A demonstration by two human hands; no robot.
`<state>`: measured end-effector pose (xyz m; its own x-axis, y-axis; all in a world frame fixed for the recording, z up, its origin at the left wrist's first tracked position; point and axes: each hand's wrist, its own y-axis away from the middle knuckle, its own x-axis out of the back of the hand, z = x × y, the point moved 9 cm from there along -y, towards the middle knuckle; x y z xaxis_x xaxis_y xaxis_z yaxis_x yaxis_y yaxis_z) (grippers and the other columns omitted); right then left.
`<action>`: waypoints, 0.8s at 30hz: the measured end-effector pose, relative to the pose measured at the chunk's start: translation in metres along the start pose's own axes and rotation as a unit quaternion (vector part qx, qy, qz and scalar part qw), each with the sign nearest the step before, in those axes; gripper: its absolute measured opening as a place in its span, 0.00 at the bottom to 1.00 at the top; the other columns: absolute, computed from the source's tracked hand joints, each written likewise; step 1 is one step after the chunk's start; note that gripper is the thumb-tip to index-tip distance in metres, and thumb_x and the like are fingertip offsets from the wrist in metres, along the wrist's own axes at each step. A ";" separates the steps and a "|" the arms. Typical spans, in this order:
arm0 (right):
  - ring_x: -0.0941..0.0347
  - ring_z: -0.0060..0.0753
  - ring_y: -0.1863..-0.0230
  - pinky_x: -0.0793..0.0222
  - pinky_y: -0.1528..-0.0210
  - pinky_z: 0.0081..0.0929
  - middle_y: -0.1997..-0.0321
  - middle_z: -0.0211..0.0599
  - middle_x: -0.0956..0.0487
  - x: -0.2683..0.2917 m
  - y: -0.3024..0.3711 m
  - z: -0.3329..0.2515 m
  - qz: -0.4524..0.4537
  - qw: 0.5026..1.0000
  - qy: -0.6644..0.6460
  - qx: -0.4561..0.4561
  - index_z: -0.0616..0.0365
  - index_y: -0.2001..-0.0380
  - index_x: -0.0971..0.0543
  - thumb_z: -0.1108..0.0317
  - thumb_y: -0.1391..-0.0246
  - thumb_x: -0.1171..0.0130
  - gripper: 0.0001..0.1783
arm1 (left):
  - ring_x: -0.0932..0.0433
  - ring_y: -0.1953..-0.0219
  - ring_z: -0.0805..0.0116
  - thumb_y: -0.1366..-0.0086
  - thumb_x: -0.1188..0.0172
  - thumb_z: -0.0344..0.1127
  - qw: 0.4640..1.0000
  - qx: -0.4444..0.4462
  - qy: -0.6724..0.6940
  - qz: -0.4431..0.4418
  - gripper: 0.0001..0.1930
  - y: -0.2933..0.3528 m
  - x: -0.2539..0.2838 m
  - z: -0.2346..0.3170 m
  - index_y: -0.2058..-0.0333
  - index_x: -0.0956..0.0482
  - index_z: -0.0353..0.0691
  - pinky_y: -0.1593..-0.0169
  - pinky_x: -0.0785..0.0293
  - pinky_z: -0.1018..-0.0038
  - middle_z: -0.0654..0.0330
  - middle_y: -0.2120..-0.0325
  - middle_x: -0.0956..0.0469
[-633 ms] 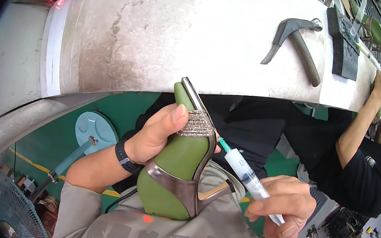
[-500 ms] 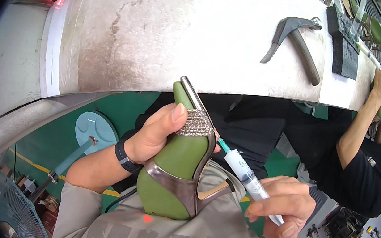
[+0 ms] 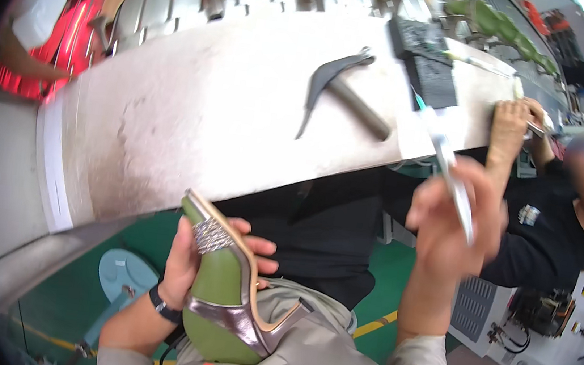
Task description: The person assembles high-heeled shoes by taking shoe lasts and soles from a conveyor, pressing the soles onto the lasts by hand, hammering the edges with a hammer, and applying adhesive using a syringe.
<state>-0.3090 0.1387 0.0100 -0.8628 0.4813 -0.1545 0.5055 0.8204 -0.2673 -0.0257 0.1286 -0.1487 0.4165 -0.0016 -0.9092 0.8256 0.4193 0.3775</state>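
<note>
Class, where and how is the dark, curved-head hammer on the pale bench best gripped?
Likely by its straight grey-brown handle, coming from the near right: its free end points toward the near edge of the pale bench, while the dark curved head lies across the far left end.

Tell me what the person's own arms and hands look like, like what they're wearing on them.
Both hands are bare, without gloves. The left hand has a dark, watch-like band at its wrist; the right hand has no band showing, though motion blur hides its finer details. Loose greyish-beige sleeves leave both forearms bare.
</note>
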 end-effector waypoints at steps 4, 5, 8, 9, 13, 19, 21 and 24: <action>0.24 0.28 0.81 0.28 0.76 0.23 0.75 0.46 0.18 0.071 -0.077 0.034 0.135 0.988 0.074 -0.021 0.68 0.53 0.20 0.44 0.27 0.57 0.33 | 0.34 0.32 0.30 0.37 0.47 0.77 0.996 0.060 -0.065 -0.017 0.57 0.029 -0.027 -0.014 0.26 0.47 0.34 0.31 0.35 0.39 0.28 0.31 0.44; 0.24 0.26 0.81 0.29 0.77 0.22 0.75 0.45 0.18 0.081 -0.090 0.041 0.167 0.980 0.087 -0.060 0.67 0.54 0.19 0.42 0.28 0.56 0.33 | 0.36 0.31 0.30 0.37 0.45 0.76 0.994 0.074 -0.056 -0.049 0.57 0.039 -0.033 -0.018 0.26 0.49 0.34 0.31 0.35 0.38 0.29 0.30 0.45; 0.23 0.26 0.81 0.31 0.76 0.19 0.75 0.42 0.18 0.086 -0.110 0.080 0.166 0.981 0.031 -0.097 0.65 0.53 0.19 0.37 0.30 0.55 0.36 | 0.33 0.33 0.33 0.38 0.41 0.72 0.986 0.060 -0.125 -0.087 0.57 0.055 -0.044 -0.017 0.25 0.51 0.36 0.34 0.32 0.38 0.30 0.30 0.44; 0.22 0.26 0.79 0.31 0.74 0.19 0.72 0.44 0.16 0.082 -0.105 0.082 0.143 0.985 0.019 -0.090 0.65 0.47 0.22 0.36 0.29 0.56 0.38 | 0.33 0.33 0.33 0.38 0.41 0.72 0.985 0.053 -0.135 -0.091 0.57 0.056 -0.045 -0.013 0.25 0.51 0.36 0.34 0.32 0.38 0.30 0.30 0.44; 0.19 0.27 0.72 0.28 0.69 0.19 0.61 0.46 0.15 0.076 -0.055 0.099 0.158 0.983 -0.038 -0.085 0.65 0.38 0.30 0.38 0.27 0.58 0.37 | 0.25 0.40 0.40 0.37 0.44 0.73 0.981 -0.170 -0.092 -0.024 0.56 0.064 -0.046 0.053 0.24 0.52 0.38 0.44 0.20 0.43 0.30 0.32 0.42; 0.20 0.23 0.66 0.22 0.56 0.23 0.58 0.42 0.15 0.017 0.013 0.098 0.062 0.997 0.008 -0.034 0.70 0.48 0.22 0.66 0.30 0.42 0.16 | 0.26 0.39 0.39 0.25 0.54 0.64 0.898 -0.400 -0.160 0.091 0.41 0.106 -0.055 0.167 0.29 0.40 0.34 0.43 0.19 0.53 0.34 0.36 0.33; 0.18 0.25 0.65 0.21 0.59 0.23 0.62 0.41 0.15 0.004 0.022 0.101 0.044 0.998 0.027 -0.041 0.70 0.50 0.20 0.67 0.32 0.40 0.15 | 0.26 0.39 0.41 0.24 0.55 0.62 0.887 -0.386 -0.252 0.014 0.38 0.131 -0.056 0.195 0.30 0.38 0.36 0.38 0.24 0.54 0.42 0.36 0.30; 0.17 0.25 0.66 0.21 0.61 0.23 0.66 0.40 0.15 -0.011 0.025 0.100 0.010 0.998 0.035 -0.060 0.70 0.53 0.19 0.68 0.33 0.38 0.14 | 0.25 0.40 0.55 0.27 0.49 0.61 0.857 -0.401 -0.279 0.163 0.37 0.169 -0.015 0.228 0.30 0.37 0.41 0.42 0.24 0.60 0.58 0.38 0.26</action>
<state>-0.2868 0.1228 -0.0904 -0.8527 0.5144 -0.0912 0.5224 0.8395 -0.1494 0.1943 -0.0075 -0.0307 0.8771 -0.1066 -0.4684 0.1971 0.9691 0.1485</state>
